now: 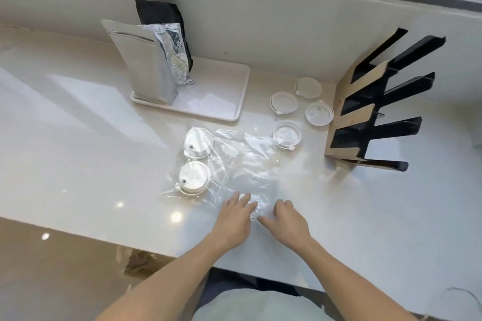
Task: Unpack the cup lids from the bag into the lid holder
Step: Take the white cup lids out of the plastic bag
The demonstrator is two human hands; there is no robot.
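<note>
- Left hand (pixel 236 219) and right hand (pixel 287 219): each grip pinches the near edge of the clear crinkled plastic bag (pixel 234 164).
- Risk: tugging could spill the two white round cup lids (pixel 194 177) off the desk (pixel 78 138).

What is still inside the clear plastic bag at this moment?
Two white cup lids show through the clear bag at its left end. The crumpled end under both hands is covered, so anything there cannot be seen.

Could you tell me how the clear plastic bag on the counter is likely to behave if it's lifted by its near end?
The bag looks thin and crumpled, so it will probably sag limply rather than hold shape. Two lids inside seem loose, so they would likely slide or tumble toward the low end. The glossy counter suggests it may slip easily when pushed.
</note>
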